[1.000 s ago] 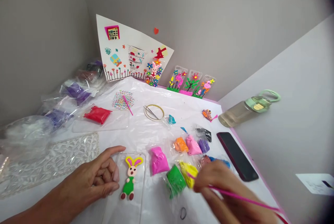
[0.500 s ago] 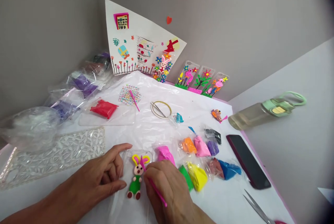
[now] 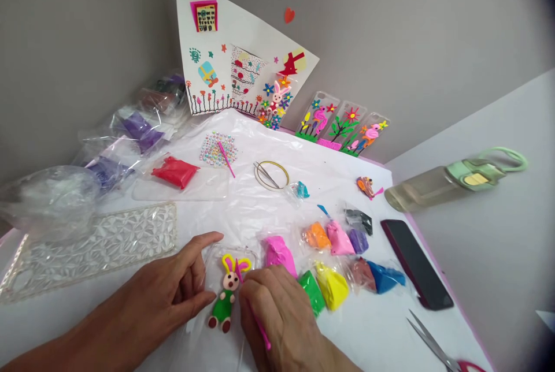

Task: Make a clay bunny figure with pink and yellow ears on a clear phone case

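A clay rabbit [image 3: 228,291] with yellow and pink ears and a green body lies on a clear phone case [image 3: 212,256] at the front of the table. My left hand [image 3: 173,297] rests on the case's left side, forefinger stretched along its top edge, thumb by the rabbit's body, other fingers curled. My right hand [image 3: 281,320] is closed on a thin pink stick [image 3: 255,320], its tip at the rabbit's right ear.
Small bags of coloured clay [image 3: 332,285] lie right of the rabbit. A dark phone [image 3: 416,265], scissors [image 3: 433,343] and a green-capped bottle [image 3: 455,181] are further right. A textured clear tray [image 3: 95,245], a red clay bag [image 3: 176,171], tweezers in a ring [image 3: 271,175] and decorated cases [image 3: 342,129] lie behind.
My right hand came from the clay bags on the right over to the rabbit and set the stick's tip against its ear. The left hand stayed on the case.
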### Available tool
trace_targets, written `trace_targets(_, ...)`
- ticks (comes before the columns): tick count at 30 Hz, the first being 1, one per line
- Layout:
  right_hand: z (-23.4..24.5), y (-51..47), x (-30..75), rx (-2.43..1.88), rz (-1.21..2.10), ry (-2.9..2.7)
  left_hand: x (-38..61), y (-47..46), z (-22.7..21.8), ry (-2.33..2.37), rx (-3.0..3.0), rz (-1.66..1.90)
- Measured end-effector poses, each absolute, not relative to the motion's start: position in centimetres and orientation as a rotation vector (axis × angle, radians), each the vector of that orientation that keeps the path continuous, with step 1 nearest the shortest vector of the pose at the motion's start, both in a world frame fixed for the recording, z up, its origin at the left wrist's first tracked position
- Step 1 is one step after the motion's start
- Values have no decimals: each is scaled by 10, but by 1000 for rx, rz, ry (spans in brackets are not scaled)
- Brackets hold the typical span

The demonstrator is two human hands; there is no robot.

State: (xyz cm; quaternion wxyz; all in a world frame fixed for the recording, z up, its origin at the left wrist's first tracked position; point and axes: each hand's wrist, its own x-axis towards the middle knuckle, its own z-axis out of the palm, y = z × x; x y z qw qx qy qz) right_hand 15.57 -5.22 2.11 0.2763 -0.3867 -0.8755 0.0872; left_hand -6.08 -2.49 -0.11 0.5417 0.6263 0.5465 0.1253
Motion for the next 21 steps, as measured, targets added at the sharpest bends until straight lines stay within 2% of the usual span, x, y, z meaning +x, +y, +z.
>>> trace_targets(21,14,-52,144,-1056,161,-2448,-58,-23,1,1303,1464,353)
